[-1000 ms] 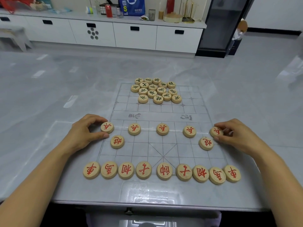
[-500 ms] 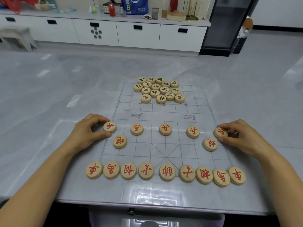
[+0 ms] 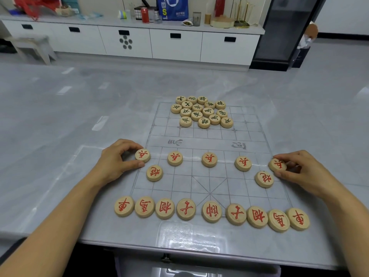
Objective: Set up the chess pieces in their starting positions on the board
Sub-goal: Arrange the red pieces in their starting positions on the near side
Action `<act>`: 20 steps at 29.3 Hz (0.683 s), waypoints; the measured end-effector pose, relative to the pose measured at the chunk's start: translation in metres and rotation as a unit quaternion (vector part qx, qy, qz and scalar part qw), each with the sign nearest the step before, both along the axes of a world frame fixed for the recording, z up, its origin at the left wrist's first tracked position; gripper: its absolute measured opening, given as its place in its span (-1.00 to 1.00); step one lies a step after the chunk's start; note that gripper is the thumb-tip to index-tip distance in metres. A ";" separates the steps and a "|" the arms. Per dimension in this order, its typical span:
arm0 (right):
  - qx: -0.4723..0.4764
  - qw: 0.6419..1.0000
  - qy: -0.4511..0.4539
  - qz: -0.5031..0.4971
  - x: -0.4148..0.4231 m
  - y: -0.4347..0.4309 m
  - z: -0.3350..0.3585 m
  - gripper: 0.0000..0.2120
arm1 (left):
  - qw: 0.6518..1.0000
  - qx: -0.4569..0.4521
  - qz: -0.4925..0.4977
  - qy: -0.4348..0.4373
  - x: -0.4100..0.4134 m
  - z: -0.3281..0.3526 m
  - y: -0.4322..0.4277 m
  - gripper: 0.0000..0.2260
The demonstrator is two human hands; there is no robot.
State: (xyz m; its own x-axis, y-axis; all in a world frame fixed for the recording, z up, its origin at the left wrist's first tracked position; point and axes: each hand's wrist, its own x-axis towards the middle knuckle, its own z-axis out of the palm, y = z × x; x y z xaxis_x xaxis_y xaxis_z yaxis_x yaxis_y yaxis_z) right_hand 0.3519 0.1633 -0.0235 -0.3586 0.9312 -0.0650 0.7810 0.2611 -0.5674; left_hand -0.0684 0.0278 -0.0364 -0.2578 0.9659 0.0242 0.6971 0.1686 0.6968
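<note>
The red half of the board (image 3: pixel 209 140) looks all but set. The back row (image 3: pixel 211 211) of nine red pieces runs along its near edge. Two cannons (image 3: pixel 154 172) stand one toward each side, and five soldiers cross the line just short of the river.

My left hand (image 3: pixel 117 158) pinches the left soldier (image 3: pixel 142 155) between thumb and fingers at the board's left edge. My right hand (image 3: pixel 299 170) pinches the right soldier (image 3: pixel 277 164) at its right edge. Both discs lie flat on the board, so I judge I am only seating them on their points. The back row bows a little and its end pieces reach past the board's near corners; it may want straightening.

The black side is all left to do, about half the job by my reckoning. The black cluster (image 3: pixel 201 111) sits packed together at the board's far end, left of centre, with none placed.

The pieces are round, so they have no long axis. All lie face up, and the red characters read upside down to me, tops toward the board's near edge. The board's long axis runs straight away from me across the counter (image 3: pixel 60 136).
</note>
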 end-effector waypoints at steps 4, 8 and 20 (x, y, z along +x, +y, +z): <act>-0.006 1.000 0.003 0.003 0.001 0.000 0.000 -0.59 | 1.000 -0.005 0.007 -0.001 0.000 -0.001 0.000 -0.69; -0.017 1.000 -0.002 -0.001 0.001 -0.001 0.001 -0.56 | 1.000 -0.009 0.010 -0.001 -0.001 -0.001 -0.001 -0.63; -0.038 0.998 0.020 -0.037 -0.002 -0.008 0.008 -0.61 | 0.993 0.020 0.033 -0.108 0.000 0.002 -0.005 -0.74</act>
